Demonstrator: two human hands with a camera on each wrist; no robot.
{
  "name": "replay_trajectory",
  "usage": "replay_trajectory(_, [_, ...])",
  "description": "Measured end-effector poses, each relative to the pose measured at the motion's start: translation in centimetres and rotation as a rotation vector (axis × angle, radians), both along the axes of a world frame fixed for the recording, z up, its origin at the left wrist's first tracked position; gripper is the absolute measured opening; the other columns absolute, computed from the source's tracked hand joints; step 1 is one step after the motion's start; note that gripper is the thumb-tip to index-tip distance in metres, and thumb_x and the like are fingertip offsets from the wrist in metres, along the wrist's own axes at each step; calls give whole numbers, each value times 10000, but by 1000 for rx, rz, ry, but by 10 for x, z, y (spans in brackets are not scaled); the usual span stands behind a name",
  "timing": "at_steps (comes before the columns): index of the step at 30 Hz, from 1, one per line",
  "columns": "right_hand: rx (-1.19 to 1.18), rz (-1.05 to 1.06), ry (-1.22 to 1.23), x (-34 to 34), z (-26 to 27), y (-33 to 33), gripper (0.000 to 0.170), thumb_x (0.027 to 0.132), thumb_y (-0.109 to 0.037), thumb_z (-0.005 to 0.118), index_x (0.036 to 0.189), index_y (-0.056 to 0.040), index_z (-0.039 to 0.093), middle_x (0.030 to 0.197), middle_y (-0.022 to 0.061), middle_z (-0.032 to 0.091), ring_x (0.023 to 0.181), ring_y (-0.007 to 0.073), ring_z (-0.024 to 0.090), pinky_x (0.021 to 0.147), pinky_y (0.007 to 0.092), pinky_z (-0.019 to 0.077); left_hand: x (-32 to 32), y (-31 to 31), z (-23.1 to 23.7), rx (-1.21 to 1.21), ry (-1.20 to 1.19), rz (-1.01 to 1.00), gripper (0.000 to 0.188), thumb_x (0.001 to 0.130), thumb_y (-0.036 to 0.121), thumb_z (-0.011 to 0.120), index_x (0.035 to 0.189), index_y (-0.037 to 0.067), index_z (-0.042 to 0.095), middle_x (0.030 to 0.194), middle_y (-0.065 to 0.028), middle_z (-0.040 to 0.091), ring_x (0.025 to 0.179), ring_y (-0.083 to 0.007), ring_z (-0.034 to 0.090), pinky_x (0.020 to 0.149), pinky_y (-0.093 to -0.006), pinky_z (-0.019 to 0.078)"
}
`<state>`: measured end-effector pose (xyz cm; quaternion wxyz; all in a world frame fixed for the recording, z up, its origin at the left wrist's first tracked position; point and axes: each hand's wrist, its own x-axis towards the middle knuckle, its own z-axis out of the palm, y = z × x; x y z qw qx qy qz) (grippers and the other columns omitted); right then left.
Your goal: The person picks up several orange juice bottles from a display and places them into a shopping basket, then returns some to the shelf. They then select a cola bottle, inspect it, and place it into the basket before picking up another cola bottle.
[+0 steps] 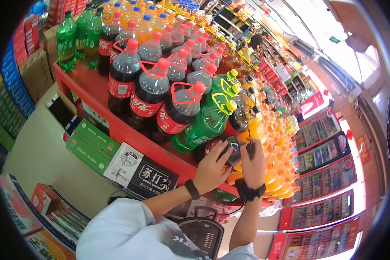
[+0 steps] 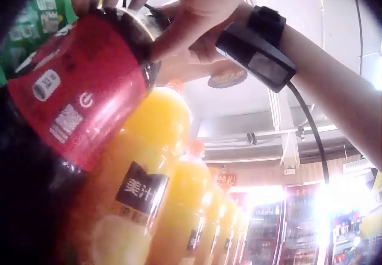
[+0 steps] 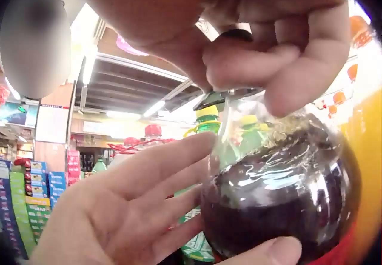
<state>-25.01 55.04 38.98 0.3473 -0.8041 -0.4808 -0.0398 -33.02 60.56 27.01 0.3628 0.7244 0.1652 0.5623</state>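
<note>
A bottle of dark drink with a red label stands at the display's edge, its clear shoulder showing in the right wrist view. My left hand holds this bottle, fingers and thumb spread around its upper side. Over its top, my right hand curls its fingers at the neck, where a black cap shows partly between them. The fingers hide most of the neck.
Large cola bottles and green bottles stand to the left on the red display. Orange juice bottles stand close on the right. Cartons lie below the display edge, near a black basket.
</note>
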Motion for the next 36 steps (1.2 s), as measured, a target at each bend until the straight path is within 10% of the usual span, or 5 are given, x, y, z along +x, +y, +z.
replay_trajectory(9, [78, -144, -24, 23, -10, 39, 448, 927, -180, 517, 1337, -42, 400, 1056, 234, 632, 903, 384, 627, 735, 420, 483, -10, -5, -11, -115, 187, -191, 709, 749, 86, 679, 1400, 74, 398, 1480, -198, 302, 1313, -353, 388, 1037, -393, 387])
replay_trajectory(17, [207, 246, 361, -37, -44, -54, 583, 866, -53, 587, 1397, -10, 351, 929, 111, 606, 819, 158, 603, 728, 292, 492, -41, -11, -70, 59, 450, -340, 518, 821, 199, 637, 1300, 52, 504, 1230, -207, 541, 1061, -333, 575, 902, -393, 477])
replay_trajectory(27, [-757, -122, 754, -74, -431, -328, 634, 690, -365, 746, 1173, -11, 539, 1043, 226, 647, 1038, 357, 614, 898, 421, 470, -175, -64, -191, 30, 1400, -618, 432, 772, 351, 620, 1140, 124, 630, 983, -164, 665, 921, -341, 631, 803, -445, 498])
replay_trajectory(32, [-621, -137, 1133, -133, -431, -345, 719, 756, -331, 707, 1341, -9, 440, 1350, 262, 468, 1275, 364, 427, 1049, 400, 333, -206, -105, -214, 20, 1629, -662, 457, 762, 368, 622, 1141, 112, 632, 1021, -150, 666, 983, -345, 613, 831, -443, 490])
replay_trajectory(36, [-717, -268, 783, -136, -447, -339, 757, 586, -304, 814, 1194, -49, 443, 1110, 195, 622, 1036, 369, 608, 893, 412, 475, -207, -109, -217, 47, 1620, -625, 436, 770, 350, 621, 1132, 107, 631, 989, -159, 658, 953, -355, 613, 822, -460, 485])
